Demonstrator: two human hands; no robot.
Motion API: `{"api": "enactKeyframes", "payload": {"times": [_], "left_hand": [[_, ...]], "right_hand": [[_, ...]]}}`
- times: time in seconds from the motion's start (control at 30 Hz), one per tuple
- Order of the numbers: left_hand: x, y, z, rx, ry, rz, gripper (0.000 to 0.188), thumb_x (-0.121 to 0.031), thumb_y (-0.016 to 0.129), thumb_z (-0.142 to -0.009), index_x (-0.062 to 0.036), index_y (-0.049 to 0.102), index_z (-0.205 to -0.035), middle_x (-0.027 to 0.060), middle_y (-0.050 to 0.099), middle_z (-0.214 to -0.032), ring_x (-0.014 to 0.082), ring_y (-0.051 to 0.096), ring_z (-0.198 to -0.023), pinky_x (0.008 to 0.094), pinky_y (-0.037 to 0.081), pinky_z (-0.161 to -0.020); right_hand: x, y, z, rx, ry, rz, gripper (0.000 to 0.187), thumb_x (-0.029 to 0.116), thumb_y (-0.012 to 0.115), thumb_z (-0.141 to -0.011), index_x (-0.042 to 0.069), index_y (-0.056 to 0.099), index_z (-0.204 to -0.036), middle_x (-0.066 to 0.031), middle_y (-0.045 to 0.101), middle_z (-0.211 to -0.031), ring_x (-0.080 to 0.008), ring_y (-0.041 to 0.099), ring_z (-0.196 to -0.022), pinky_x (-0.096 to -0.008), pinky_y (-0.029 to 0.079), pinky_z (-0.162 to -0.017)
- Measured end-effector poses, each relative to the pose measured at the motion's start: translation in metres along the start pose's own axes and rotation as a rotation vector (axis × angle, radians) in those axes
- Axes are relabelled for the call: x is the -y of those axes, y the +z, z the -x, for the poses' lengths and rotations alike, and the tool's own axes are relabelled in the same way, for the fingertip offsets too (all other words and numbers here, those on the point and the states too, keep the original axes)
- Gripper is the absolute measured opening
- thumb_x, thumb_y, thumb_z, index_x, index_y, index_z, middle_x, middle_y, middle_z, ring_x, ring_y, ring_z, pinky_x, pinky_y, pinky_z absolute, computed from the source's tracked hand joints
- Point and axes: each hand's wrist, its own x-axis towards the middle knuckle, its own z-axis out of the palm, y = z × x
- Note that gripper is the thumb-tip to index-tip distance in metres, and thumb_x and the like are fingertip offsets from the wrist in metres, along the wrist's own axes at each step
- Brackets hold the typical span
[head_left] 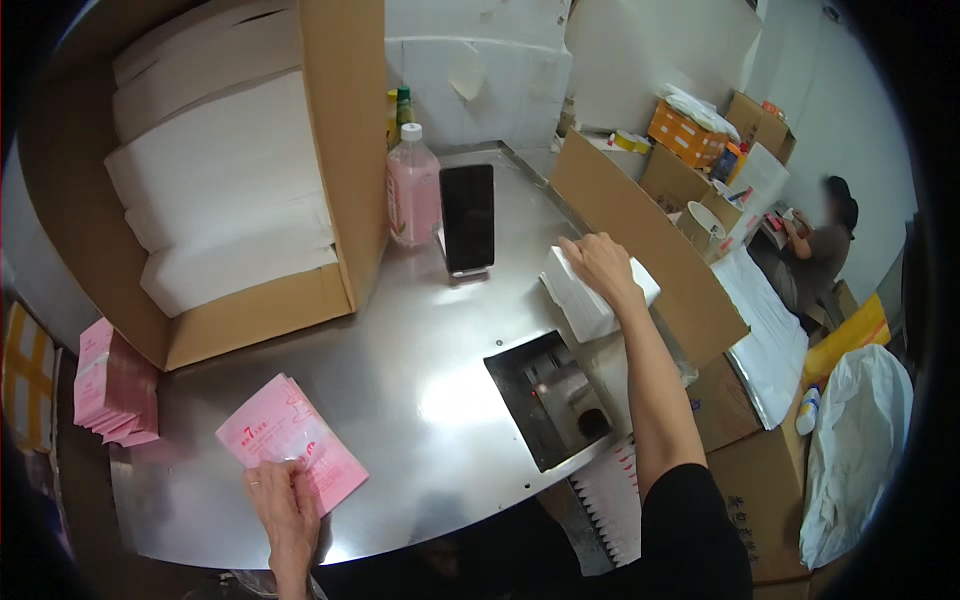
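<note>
A few flat pink printed packets point(290, 430) lie overlapped on the steel table. My left hand point(282, 505) is at their near edge, its fingers curled and closed on the packets. Farther right, my right hand point(602, 268) reaches over a white stack of thin, soft-looking sheets point(582, 308), its fingers bent down round the far side and gripping it. The fingertips there are partly hidden. Between the hands, nearer to the right forearm, a square opening point(520, 395) in the tabletop shows a metal mechanism inside.
A large carton point(345, 150) holding white stacks stands at the left, beside a pile of pink packets point(105, 390). A phone point(468, 218) leans upright near a pink bottle point(412, 190). A cardboard flap point(650, 250) borders the right side. Another person point(825, 235) sits at the far right.
</note>
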Motion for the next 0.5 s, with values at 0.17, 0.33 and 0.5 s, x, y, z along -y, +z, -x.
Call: {"api": "enactKeyframes", "payload": {"times": [0.17, 0.33, 0.5], "left_hand": [[-0.008, -0.003, -0.003, -0.004, -0.047, 0.041, 0.015, 0.003, 0.061, -0.087, -0.0008, 0.059, -0.101, 0.0161, 0.054, -0.095, 0.0351, 0.048, -0.091, 0.0444, 0.040, -0.086], [0.003, -0.002, -0.003, -0.053, 0.020, -0.015, 0.011, 0.001, 0.060, -0.089, -0.0009, 0.060, -0.101, 0.0160, 0.054, -0.095, 0.0346, 0.048, -0.092, 0.0436, 0.040, -0.087], [-0.004, 0.002, -0.003, -0.036, 0.018, -0.008, 0.011, 0.000, 0.060, -0.090, -0.0018, 0.060, -0.101, 0.0145, 0.055, -0.094, 0.0336, 0.050, -0.092, 0.0440, 0.038, -0.093]], "right_hand": [[-0.005, -0.030, 0.068, -0.026, 0.028, -0.003, 0.045, 0.040, 0.050, -0.098, 0.003, 0.077, -0.094, -0.0241, 0.071, -0.095, -0.0403, 0.066, -0.099, -0.0527, 0.053, -0.085], [-0.019, -0.069, 0.107, -0.411, 0.131, -0.231, 0.038, 0.031, 0.054, -0.098, 0.002, 0.068, -0.118, -0.0260, 0.069, -0.107, -0.0413, 0.065, -0.106, -0.0488, 0.051, -0.090], [-0.030, -0.058, 0.134, -0.412, 0.208, -0.275, 0.035, 0.026, 0.062, -0.094, -0.002, 0.067, -0.115, -0.0269, 0.068, -0.108, -0.0419, 0.065, -0.105, -0.0502, 0.048, -0.092]]}}
